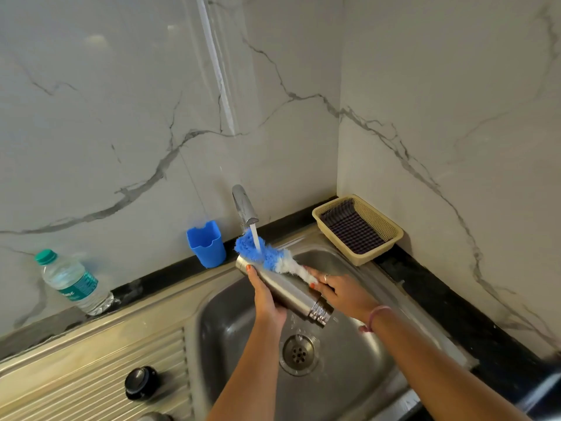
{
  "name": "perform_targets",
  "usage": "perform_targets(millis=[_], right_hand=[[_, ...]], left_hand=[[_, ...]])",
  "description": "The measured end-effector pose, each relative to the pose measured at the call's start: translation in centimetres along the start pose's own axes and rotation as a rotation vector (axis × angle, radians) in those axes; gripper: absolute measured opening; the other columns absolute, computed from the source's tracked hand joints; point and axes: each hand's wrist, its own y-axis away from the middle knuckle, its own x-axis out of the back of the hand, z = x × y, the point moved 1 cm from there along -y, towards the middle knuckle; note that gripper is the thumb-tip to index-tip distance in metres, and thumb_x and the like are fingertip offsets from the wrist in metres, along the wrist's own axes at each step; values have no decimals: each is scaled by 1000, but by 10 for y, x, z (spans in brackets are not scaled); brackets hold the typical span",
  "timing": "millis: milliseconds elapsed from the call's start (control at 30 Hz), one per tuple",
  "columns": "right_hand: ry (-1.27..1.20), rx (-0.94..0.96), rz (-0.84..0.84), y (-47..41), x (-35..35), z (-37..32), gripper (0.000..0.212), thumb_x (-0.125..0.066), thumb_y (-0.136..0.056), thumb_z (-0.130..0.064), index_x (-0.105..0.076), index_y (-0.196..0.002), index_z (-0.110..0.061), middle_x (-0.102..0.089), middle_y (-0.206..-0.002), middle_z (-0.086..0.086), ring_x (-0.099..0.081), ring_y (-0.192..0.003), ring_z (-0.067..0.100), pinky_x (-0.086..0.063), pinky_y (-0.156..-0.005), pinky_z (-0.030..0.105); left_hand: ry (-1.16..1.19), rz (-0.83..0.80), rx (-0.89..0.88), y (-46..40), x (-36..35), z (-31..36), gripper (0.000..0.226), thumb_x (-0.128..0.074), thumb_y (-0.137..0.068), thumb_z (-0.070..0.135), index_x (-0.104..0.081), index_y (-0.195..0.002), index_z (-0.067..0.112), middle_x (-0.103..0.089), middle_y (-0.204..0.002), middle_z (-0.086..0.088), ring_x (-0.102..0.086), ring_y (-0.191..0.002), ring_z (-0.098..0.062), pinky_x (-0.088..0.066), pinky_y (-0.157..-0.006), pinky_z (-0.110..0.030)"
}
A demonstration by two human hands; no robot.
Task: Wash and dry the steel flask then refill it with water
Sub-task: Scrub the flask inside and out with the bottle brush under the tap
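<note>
with your left hand wrapped round the steel flask, tilted mouth-down over the sink, and your right hand gripping the bottle brush under the tap, scrub lengthwise, turning the flask so water reaches every side.

A single wide-angle camera sits on the person's head, looking forward and down into a wall corner. It is close above the sink; the tap stands mid-frame, and both forearms reach in from the bottom edge.
</note>
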Motion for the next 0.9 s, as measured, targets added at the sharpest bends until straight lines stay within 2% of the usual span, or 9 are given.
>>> perform_targets(millis=[67,100,167,200,367,467,633,767,900], right_hand=[[-9,35,-27,11,-1,8,45,-34,-102,-42,-25,-146,-44,-61,-83,0,-55,-69,7,-43,-65,14],[-14,37,-41,21,0,13,45,-35,-103,-40,-24,-146,-45,-60,-82,-4,-54,-68,4,-43,-66,13],[20,40,-53,43,1,26,44,-35,-104,-36,-22,-144,-48,-45,-71,-15,-45,-59,0,-39,-61,11],[32,32,-59,54,1,31,44,-35,-104,-35,-21,-142,-50,-41,-67,-14,-42,-56,1,-39,-60,11],[-1,36,-33,54,0,27,43,-36,-103,-36,-17,-136,-57,-49,-67,-11,-46,-55,2,-41,-59,16],[-40,68,55,21,-5,3,44,-38,-102,-39,-21,-141,-52,-46,-65,-13,-46,-52,1,-40,-54,15],[-52,82,20,2,-19,-3,46,-30,-100,-51,-23,-146,-51,-60,-75,-6,-57,-63,8,-52,-67,24],[-33,19,-10,44,-24,18,40,-36,-103,-36,-34,-143,-39,-57,-83,-13,-55,-65,4,-47,-66,14],[-149,-8,10,52,-19,22,37,-40,-101,-38,-28,-134,-51,-58,-76,-6,-51,-58,9,-46,-62,17]], left_hand=[[20,4,-5,0,4,3,79,-47,-86,75,-39,-149,29,-52,-144,-14,-51,-128,-38,-38,-110,-57],[23,0,-8,-1,7,6,78,-45,-87,75,-39,-150,29,-50,-146,-14,-49,-130,-39,-38,-110,-58],[29,2,-2,-3,11,10,79,-42,-87,76,-39,-150,29,-48,-147,-15,-47,-133,-41,-35,-111,-61],[27,8,2,-3,13,11,81,-43,-86,77,-39,-150,28,-48,-147,-15,-46,-133,-41,-34,-111,-62],[-25,-37,24,-3,15,8,94,-56,-72,78,-39,-150,29,-49,-145,-16,-51,-127,-41,-35,-110,-63],[-36,-16,5,3,8,1,82,-50,-84,74,-38,-150,27,-52,-143,-15,-53,-123,-39,-39,-109,-57],[-24,20,0,6,8,3,76,-38,-91,74,-34,-152,29,-47,-148,-15,-47,-132,-39,-38,-109,-55],[-78,-46,-3,2,17,11,88,-47,-78,78,-34,-152,33,-44,-151,-11,-46,-132,-40,-34,-111,-61],[-76,-7,3,4,21,10,91,-62,-75,71,-35,-152,30,-54,-137,-13,-57,-114,-37,-38,-108,-61]])
